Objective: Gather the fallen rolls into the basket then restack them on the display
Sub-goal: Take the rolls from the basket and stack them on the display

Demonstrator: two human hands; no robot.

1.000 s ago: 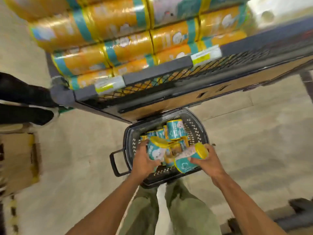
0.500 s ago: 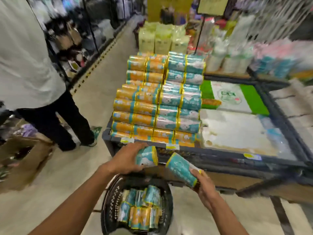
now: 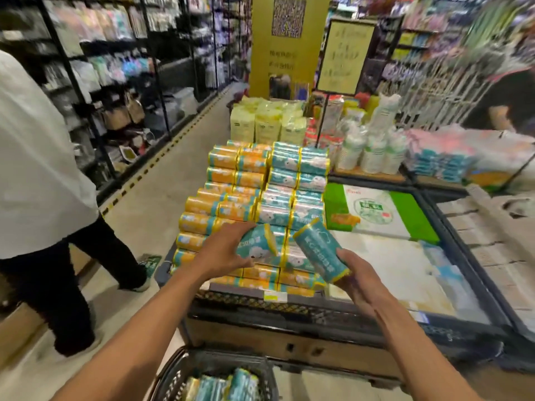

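Rolls [image 3: 223, 386] lie in the basket [image 3: 170, 374] at the near edge, while two are held up over the display [image 3: 260, 305]. The left hand [image 3: 223, 253] is curled round one teal roll [image 3: 256, 247] just in front of the teal stack [image 3: 289, 175], and the right hand [image 3: 359, 273] clamps a second roll [image 3: 318, 250] by its near end, tilted, just right of the first. Restacking looks to be the step in hand, and next each roll likely needs turning level and setting into the near teal rows without nudging its neighbours.
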